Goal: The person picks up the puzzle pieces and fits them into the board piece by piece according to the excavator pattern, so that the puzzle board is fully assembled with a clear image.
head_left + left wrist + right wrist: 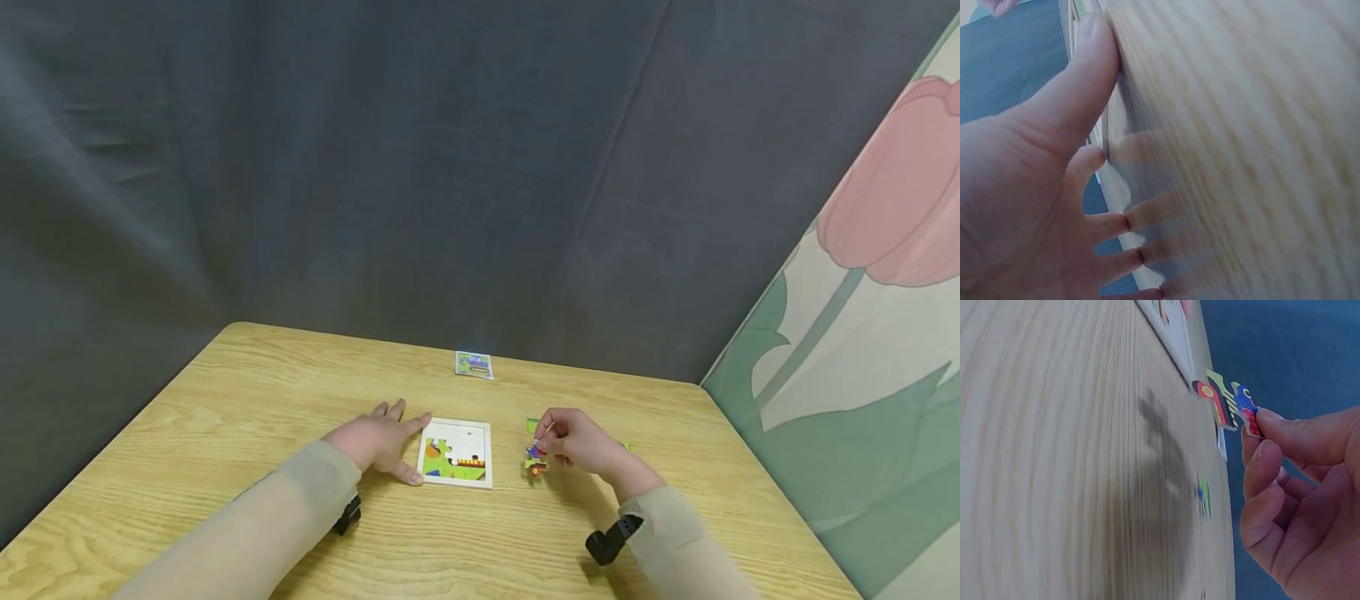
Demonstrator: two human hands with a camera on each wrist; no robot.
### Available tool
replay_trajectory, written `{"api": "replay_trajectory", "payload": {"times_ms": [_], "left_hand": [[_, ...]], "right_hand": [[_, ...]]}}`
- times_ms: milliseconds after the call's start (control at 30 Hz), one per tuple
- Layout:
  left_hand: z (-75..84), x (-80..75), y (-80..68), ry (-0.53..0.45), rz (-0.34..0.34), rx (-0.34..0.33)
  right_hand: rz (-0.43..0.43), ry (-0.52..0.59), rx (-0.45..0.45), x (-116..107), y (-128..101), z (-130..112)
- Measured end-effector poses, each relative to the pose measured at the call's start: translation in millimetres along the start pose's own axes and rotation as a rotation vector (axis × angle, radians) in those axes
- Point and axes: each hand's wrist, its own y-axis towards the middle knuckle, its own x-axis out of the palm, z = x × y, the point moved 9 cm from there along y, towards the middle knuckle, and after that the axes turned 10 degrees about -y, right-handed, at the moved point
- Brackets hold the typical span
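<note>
A square white puzzle tray (461, 435) lies flat on the wooden table, with green, orange and black jigsaw pieces (467, 470) fitted along its lower and left parts. My left hand (384, 442) rests on the table at the tray's left side, fingers spread, thumb and index finger touching its edge. To the right of the tray, my right hand (573, 443) pinches a jigsaw piece (1225, 406) between thumb and index finger. This piece is blue, red, black and yellow-green. In the right wrist view it is held above the table, its shadow falling on the wood.
A small picture card (474, 365) lies at the table's back edge. Loose green pieces lie behind the right hand (532, 425) and to its right (626, 447). A dark curtain (420, 183) hangs behind the table; a tulip-patterned wall (862, 350) stands at the right.
</note>
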Motion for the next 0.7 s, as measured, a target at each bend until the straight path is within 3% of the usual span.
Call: {"api": "replay_trajectory", "payload": {"times_ms": [300, 567, 700], "left_hand": [[-0.8, -1.7, -1.0, 0.006, -0.002, -0.010], [2.5, -3.7, -1.7, 0.025, -0.011, -0.010], [2.4, -2.9, 0.0, 0.034, -0.011, -0.009]], "right_hand": [[0.013, 0.016, -0.006, 27.2, 37.5, -30.8], [0.076, 0.037, 0.066, 45.7, 62.5, -38.7], [0.059, 0.028, 0.080, 57.1, 69.6, -41.3]]}}
